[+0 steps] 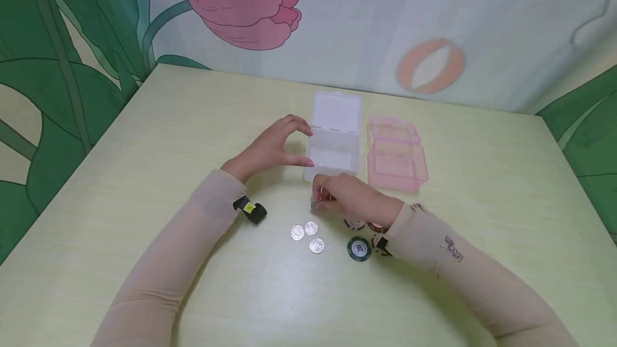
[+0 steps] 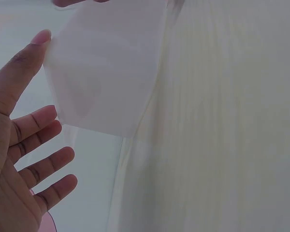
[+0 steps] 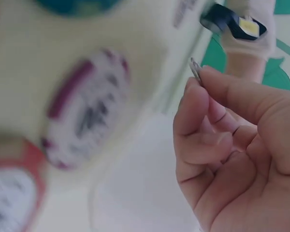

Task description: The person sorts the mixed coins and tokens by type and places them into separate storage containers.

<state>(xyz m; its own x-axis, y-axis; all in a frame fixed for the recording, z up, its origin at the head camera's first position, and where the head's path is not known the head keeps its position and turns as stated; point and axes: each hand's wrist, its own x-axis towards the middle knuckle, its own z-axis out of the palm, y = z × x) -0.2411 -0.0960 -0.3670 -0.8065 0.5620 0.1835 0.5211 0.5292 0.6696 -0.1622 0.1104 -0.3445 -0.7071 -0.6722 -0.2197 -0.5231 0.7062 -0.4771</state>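
Note:
In the head view the lidded white plastic box stands with its lid raised. My left hand is at its left side, with thumb and forefinger at two corners; the left wrist view shows the fingers spread and fairly straight beside the box wall. My right hand is in front of the box. Between its thumb and forefinger it pinches a silver coin on edge. Three more silver coins, one of them the nearest coin, lie flat on the table just below that hand.
A pink see-through box with its lid up stands right of the white one. Several poker chips, among them a green chip, lie under and beside the right forearm, which partly hides them. A flower-printed curtain hangs behind the table.

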